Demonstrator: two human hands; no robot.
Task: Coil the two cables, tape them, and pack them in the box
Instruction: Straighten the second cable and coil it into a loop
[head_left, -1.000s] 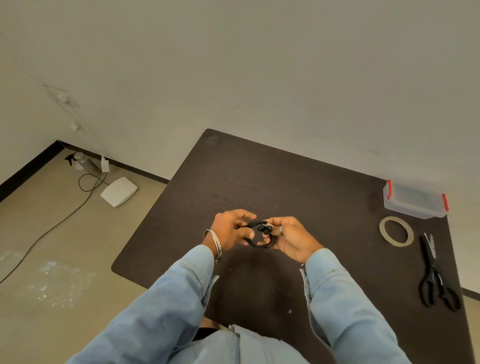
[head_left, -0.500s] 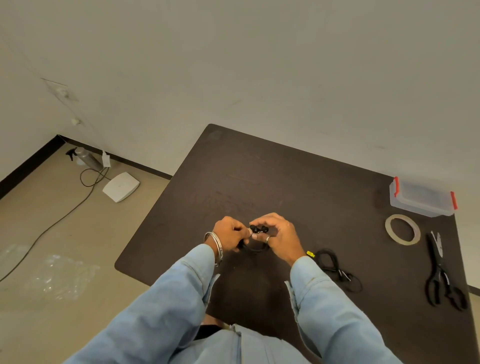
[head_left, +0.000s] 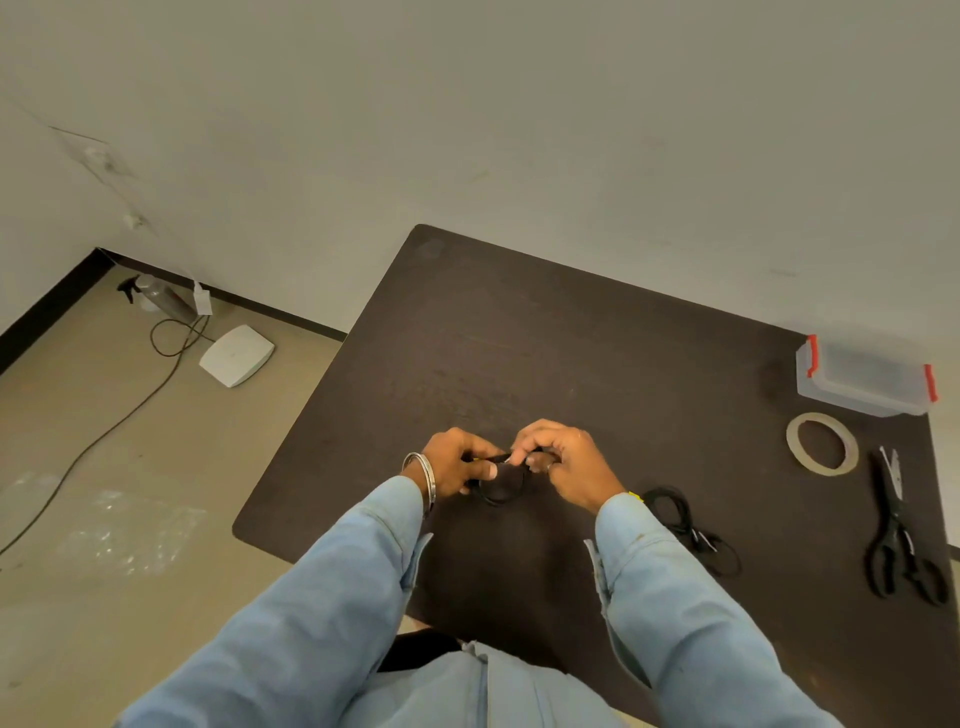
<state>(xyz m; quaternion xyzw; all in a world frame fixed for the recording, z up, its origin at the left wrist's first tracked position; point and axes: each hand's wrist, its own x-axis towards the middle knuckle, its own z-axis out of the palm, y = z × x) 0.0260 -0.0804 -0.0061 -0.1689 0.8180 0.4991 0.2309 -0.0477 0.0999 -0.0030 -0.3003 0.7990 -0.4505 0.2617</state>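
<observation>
Both hands meet over the middle of the dark table (head_left: 571, 338). My left hand (head_left: 457, 462) and my right hand (head_left: 566, 462) pinch a small black coiled cable (head_left: 501, 491) between them; its loop hangs just below the fingers. A second black cable (head_left: 680, 519), loosely bundled with a yellow tag, lies on the table to the right of my right sleeve. The clear box (head_left: 862, 379) with red clips sits at the far right corner with its lid on. A roll of beige tape (head_left: 821, 442) lies flat in front of it.
Black scissors (head_left: 898, 540) lie near the table's right edge, below the tape. On the floor to the left are a white device (head_left: 236, 356), a spray bottle (head_left: 156, 296) and a trailing dark cord (head_left: 104, 436).
The hands turned and closed in over the coil, and the view shifted so that the second cable by the right sleeve came into sight.
</observation>
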